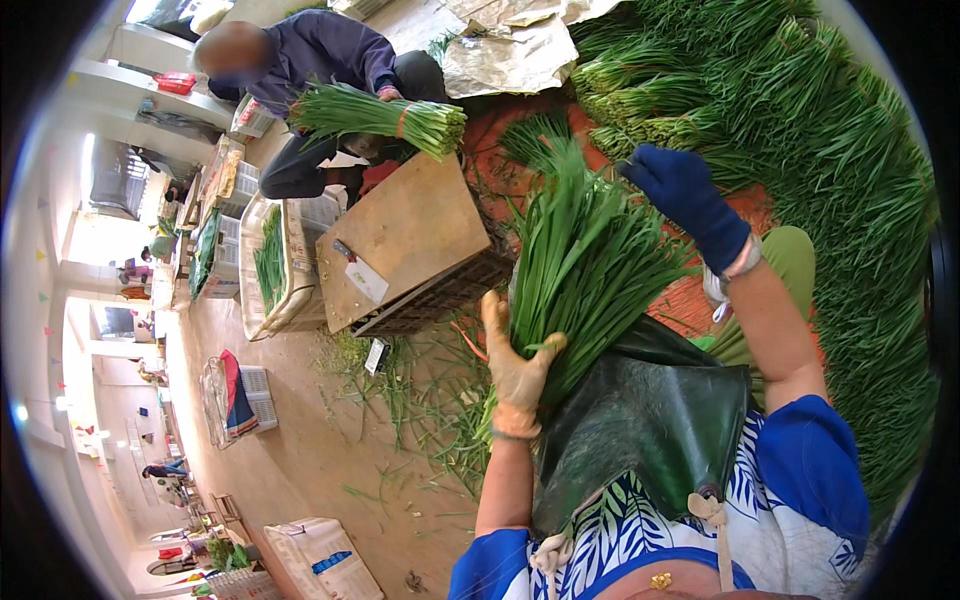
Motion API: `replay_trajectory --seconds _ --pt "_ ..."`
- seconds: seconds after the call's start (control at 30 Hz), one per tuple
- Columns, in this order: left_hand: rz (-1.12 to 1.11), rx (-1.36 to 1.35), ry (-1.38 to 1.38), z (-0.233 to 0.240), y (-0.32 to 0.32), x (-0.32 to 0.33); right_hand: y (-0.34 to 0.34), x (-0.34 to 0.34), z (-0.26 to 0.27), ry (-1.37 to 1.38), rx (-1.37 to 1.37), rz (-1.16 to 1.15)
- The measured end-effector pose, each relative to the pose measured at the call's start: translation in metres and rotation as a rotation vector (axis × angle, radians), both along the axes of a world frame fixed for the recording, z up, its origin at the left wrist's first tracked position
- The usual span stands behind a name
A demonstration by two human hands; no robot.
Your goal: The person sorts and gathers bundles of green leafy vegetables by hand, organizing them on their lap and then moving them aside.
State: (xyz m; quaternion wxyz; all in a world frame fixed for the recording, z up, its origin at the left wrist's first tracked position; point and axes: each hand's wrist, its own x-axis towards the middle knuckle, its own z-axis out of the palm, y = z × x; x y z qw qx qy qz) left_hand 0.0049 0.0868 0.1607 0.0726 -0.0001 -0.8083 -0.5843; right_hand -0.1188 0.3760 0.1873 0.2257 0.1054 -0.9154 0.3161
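Note:
My left hand (517,375), in a tan rubber glove, grips a large bunch of long green leaves, likely Chinese chives (585,262). The bunch rests over the dark green waterproof apron (645,420) on my lap, with its leaf tips pointing away from me. My right hand (671,199), in a dark blue knit glove, is raised beside the tips with its fingers closed together. Whether a thin leaf is pinched in them is too small to tell. A smaller bunch of leaves (532,139) lies beyond, on the orange-red sheet (679,300).
Tied bunches of chives (645,97) are heaped along the right. At left front, a cleaver (364,276) lies on a wooden board (420,225) over a dark crate (442,296). Behind it a person (330,56) holds a banded bunch (382,116). Loose leaves (427,397) litter the floor.

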Motion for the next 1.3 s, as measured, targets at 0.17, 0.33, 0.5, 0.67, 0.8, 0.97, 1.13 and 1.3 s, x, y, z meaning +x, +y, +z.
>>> replay_trajectory --seconds 0.17,0.33,0.5,0.67,0.8,0.97,1.13,1.3 --pt "-0.190 -0.590 -0.165 0.014 -0.031 0.049 0.046 0.045 -0.044 -0.055 -0.218 0.005" --pt "-0.152 -0.763 -0.184 0.000 -0.028 0.041 0.050 0.081 -0.061 -0.350 -0.728 0.002" --pt "-0.332 -0.282 -0.273 -0.007 -0.067 -0.004 0.038 0.083 -0.043 -0.383 -0.931 0.066" --pt "-0.645 0.380 -0.716 0.013 -0.105 -0.033 0.046 0.089 -0.028 -0.331 -0.917 0.030" --pt "-0.657 0.736 -0.881 -0.005 -0.110 -0.024 0.064 0.101 -0.041 -0.392 -0.946 -0.005" --pt "-0.556 0.519 -0.662 -0.011 -0.088 -0.023 0.069 0.116 -0.073 -0.469 -0.985 0.029" --pt "-0.459 0.293 -0.412 -0.022 -0.070 -0.022 0.051 0.119 -0.075 -0.534 -0.979 0.048" --pt "-0.414 0.008 -0.320 -0.034 -0.075 -0.027 0.027 0.116 -0.071 -0.571 -0.875 0.153"
